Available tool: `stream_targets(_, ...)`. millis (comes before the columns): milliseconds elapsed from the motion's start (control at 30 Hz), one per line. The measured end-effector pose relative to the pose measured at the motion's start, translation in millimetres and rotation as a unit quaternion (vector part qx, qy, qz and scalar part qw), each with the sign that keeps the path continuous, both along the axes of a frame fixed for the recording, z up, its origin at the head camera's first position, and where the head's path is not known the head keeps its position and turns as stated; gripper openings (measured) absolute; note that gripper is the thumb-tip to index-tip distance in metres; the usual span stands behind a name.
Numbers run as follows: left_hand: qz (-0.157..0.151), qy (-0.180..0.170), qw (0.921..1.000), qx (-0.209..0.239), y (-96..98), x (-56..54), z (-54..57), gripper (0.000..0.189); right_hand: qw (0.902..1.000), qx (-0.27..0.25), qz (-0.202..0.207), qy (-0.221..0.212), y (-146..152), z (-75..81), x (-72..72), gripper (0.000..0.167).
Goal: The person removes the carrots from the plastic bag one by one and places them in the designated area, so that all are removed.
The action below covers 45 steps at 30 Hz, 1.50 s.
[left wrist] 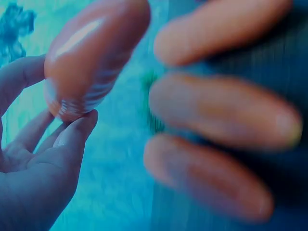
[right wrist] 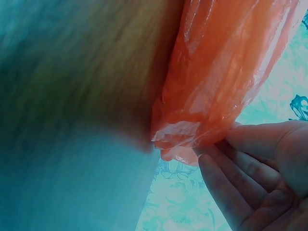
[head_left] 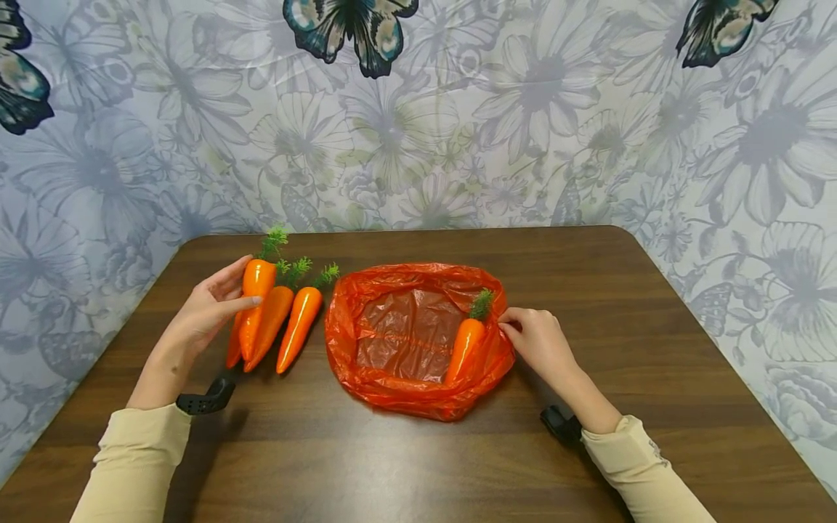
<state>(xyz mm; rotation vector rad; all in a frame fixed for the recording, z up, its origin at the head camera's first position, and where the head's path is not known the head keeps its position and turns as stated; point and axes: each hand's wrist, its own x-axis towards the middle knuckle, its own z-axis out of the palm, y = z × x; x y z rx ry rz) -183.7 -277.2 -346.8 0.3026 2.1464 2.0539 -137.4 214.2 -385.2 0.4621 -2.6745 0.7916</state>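
A person's left hand (head_left: 208, 312) holds an orange carrot (head_left: 258, 290) near the bench's (head_left: 654, 349) left side, thumb across its front and the other fingers behind it, clamped on the thick part. The carrot's leafy top points toward the far edge, its tip toward the person. In the head view it overlaps two loose carrots, the left carrot (head_left: 234, 343) and the middle carrot (head_left: 273, 319); the left wrist view shows it apart from the carrots on the bench. The right loose carrot (head_left: 299, 330) lies just beside them, with a narrow strip of wood between it and the red plastic bag (head_left: 418, 401); its greenery comes close to the bag's rim.

The bag stands wide-mouthed around the bench's middle, its rim crumpled, away from the far edge. One carrot with a green top (head_left: 466, 352) leans inside against the right wall. The right hand (head_left: 539, 345) pinches the rim on that side between thumb and fingers.

Brown wood stretches broadly from the right hand to the right edge, and also in front of the bag. The left hand has less width before the slanting left edge.
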Motion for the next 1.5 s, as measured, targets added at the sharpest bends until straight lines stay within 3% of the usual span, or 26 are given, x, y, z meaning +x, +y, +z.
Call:
stream_targets(167,0.012,0.011,0.9999,0.0,-30.0,-3.6,-3.7,0.076,1.0,0.001,-0.001,-0.001,0,-0.5,0.0,0.004)
stream_targets(400,0.021,-0.007,0.9997,-0.01,-65.9,-4.0,-12.4,0.076,1.0,0.001,0.0,0.001,-1,0.0,0.1,0.004)
stream_targets(633,0.039,-0.046,0.9951,-0.079,-85.9,-1.8,-26.5,0.077,1.0,0.001,0.002,0.003,-2,2.2,-0.3,0.004)
stream_targets(767,0.042,-0.058,0.9907,-0.116,-91.8,-0.1,-32.2,0.078,1.0,0.001,0.003,0.002,-2,2.8,-0.5,0.004)
stream_targets(1033,0.023,-0.049,0.9953,-0.08,-93.0,-3.4,-44.6,0.077,1.0,0.003,0.001,-0.001,-1,1.8,-1.0,0.004)
stream_targets(1400,0.005,-0.052,0.9895,-0.135,-88.3,-7.5,-52.2,0.077,0.9999,-0.001,0.0,-0.011,1,0.5,-1.5,0.006)
stream_targets(1500,-0.001,-0.058,0.9895,-0.132,-88.0,-7.9,-55.3,0.076,0.9999,-0.002,0.0,-0.013,1,0.1,-1.8,0.006)
